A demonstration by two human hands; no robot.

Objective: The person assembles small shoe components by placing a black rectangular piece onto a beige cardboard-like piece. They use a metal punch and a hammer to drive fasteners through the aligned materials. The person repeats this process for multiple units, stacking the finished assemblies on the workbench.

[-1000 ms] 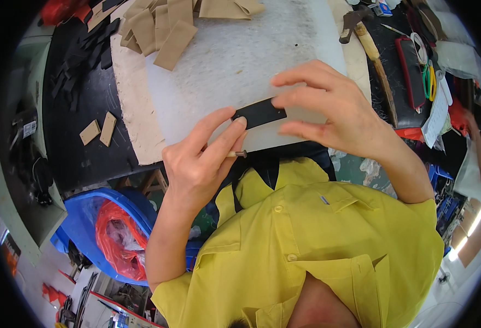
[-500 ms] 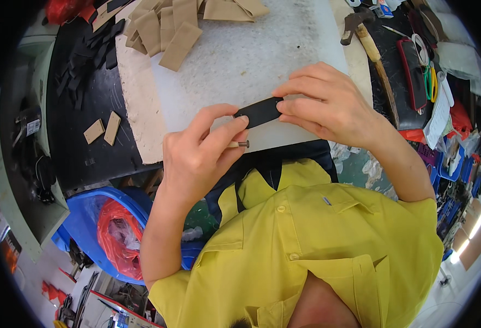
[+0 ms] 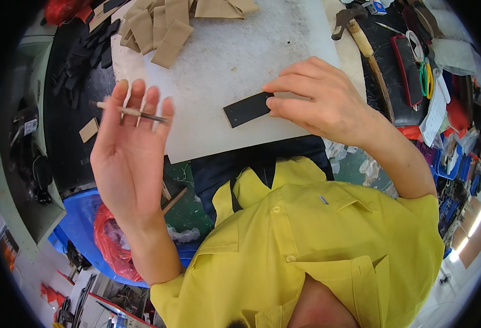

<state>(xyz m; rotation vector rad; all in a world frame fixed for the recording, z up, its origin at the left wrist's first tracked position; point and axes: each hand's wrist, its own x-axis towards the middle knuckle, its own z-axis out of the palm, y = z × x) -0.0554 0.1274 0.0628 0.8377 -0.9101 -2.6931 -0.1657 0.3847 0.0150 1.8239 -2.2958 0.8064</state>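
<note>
My right hand [image 3: 322, 101] pinches the right end of a flat black strip [image 3: 246, 111]. The strip has a pale edge and small holes near its left end, and is over the white board [image 3: 196, 136]. At the left, my left hand [image 3: 133, 147] is turned palm up, its fingers stretched upward. Across those fingers lies a slim tool [image 3: 136, 112] with a pale handle and a dark metal shaft, slightly blurred. Beyond the left hand, a small tan piece [image 3: 89, 130] rests on the black tabletop.
Tan strips [image 3: 166, 33] are heaped on the board's far side, with black strips [image 3: 84, 60] to their left. A hammer [image 3: 371, 60] and a red-edged case [image 3: 407, 71] lie at the right. Below left stands a blue bin [image 3: 82, 210] with a red bag.
My left hand has let go of the black strip and swung left, turning palm up with the slim tool. It now covers one tan piece. My right hand still holds the strip, slightly further left.
</note>
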